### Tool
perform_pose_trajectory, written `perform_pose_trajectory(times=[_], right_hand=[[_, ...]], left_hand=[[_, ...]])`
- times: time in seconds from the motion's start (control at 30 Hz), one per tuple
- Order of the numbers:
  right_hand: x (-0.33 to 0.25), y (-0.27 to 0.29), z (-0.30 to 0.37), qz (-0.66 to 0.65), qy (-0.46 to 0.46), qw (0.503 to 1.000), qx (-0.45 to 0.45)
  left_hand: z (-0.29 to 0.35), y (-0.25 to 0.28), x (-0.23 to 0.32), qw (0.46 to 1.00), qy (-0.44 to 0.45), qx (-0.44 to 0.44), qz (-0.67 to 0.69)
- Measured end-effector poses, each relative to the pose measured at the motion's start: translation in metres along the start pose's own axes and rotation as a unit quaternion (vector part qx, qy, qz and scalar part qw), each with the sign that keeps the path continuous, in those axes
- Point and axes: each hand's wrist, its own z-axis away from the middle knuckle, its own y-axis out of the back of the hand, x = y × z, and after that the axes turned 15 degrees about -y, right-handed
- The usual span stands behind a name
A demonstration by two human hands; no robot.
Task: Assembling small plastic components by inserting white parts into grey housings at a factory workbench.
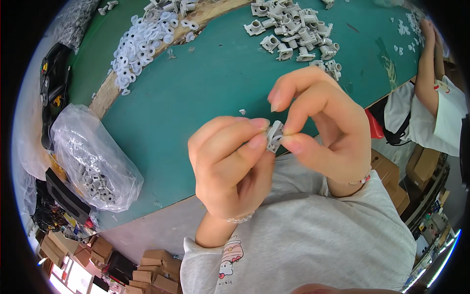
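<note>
Near the table's front edge, my left hand (pixel 227 169) pinches a small grey plastic fitting (pixel 275 135) between thumb and fingertips. My right hand (pixel 335 125) meets it from the other side, thumb and index fingertip closed at the fitting's edge while the other fingers curl above. A pale rounded piece seems to sit at that edge, too small to make out. Beyond my hands lies a heap of grey tube-shaped plastic fittings with square flanges (pixel 298 29). Farther left is a pile of translucent white rubber washers with dark centres (pixel 139 46).
The green tabletop (pixel 196 78) has a worn wooden strip (pixel 215 12) across it. A clear plastic bag (pixel 93 152) holding grey parts lies at the left. At the far right, another person's arms (pixel 428 68) reach toward small white pieces (pixel 404 29). Cardboard boxes (pixel 156 269) stand below.
</note>
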Motion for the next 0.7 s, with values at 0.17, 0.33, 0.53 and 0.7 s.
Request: perform_pose_trajectory(times=[0.17,0.33,0.53,0.7], right_hand=[[0.005,-0.014,-0.002,-0.190,-0.038,0.981,-0.022],[0.003,-0.018,-0.006,-0.260,-0.107,0.957,-0.066],[0.009,-0.028,-0.011,-0.274,-0.111,0.946,-0.131],[0.009,-0.042,-0.014,-0.235,-0.100,0.951,-0.176]], left_hand=[[0.003,-0.002,-0.002,0.999,-0.009,0.023,0.021],[0.006,-0.001,-0.004,0.997,-0.019,0.062,0.035],[0.014,0.009,-0.004,0.997,0.007,0.075,0.019],[0.023,0.023,-0.003,0.997,0.033,0.058,0.044]])
